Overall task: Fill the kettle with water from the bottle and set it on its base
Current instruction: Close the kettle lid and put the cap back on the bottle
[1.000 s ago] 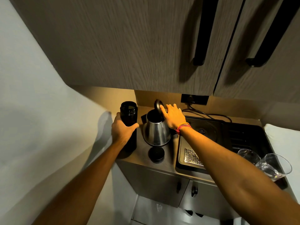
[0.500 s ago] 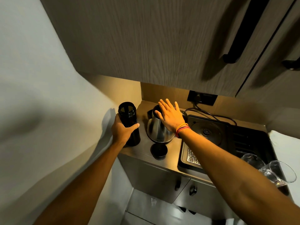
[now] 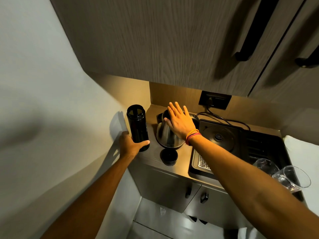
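Observation:
A steel kettle (image 3: 166,135) stands on the wooden counter (image 3: 151,157), off its round black base (image 3: 218,136), which sits on a black tray to the right. My right hand (image 3: 179,120) lies flat over the kettle's top with fingers spread, pressing on the lid. A tall black bottle (image 3: 137,127) stands upright and uncapped at the counter's left. My left hand (image 3: 132,145) grips its lower part. The bottle's black cap (image 3: 168,156) lies on the counter in front of the kettle.
Overhead cabinets (image 3: 172,40) with black handles hang low above the counter. A wall socket (image 3: 214,100) with a plugged cord is behind the base. Two glasses (image 3: 283,173) lie tipped at the tray's right end. A white wall closes off the left side.
The kettle lid stood upright a second ago; my right hand has pushed it down and now lies flat on top. My left hand keeps its hold on the bottle.

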`<state>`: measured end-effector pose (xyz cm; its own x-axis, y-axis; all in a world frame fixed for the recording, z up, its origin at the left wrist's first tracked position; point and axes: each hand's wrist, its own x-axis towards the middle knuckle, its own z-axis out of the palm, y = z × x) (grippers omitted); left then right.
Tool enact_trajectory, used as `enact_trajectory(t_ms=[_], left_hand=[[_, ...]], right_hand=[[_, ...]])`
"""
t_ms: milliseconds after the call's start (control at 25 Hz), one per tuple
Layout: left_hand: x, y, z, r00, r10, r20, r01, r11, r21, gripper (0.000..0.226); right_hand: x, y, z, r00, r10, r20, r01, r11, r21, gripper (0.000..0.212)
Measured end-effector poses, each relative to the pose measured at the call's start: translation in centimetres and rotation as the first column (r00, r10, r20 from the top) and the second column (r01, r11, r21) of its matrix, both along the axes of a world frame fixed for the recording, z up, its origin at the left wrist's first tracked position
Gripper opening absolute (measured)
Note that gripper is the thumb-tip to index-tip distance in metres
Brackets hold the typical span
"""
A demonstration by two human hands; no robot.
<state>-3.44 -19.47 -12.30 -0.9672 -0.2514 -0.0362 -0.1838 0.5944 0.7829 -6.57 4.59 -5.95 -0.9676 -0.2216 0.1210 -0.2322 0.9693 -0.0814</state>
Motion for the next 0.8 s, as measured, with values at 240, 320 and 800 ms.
enact_trajectory(t_ms=[240,320,800], left_hand=[[3.2,1.0,-2.6,0.999,0.04,0.028,-0.037,0.995,-0.087,0.088],[3.4,1.5,-2.5,0.999,0.016,0.032,-0.013,0.996,-0.093,0.093],[-0.9,-0.1,3.8,0.985,0.019,-0.17,-0.007,0.997,0.071,0.111]], right_hand=[[6.9,-0.1,-6.6,0.895,0.445,-0.023,-0.427,0.873,0.235,0.049],[7.9,0.1,-8.1,0.938,0.313,0.147,-0.338,0.918,0.207,0.064],[4.7,-2.8,0.5,0.95,0.298,0.095,-0.258,0.918,-0.301,0.078]])
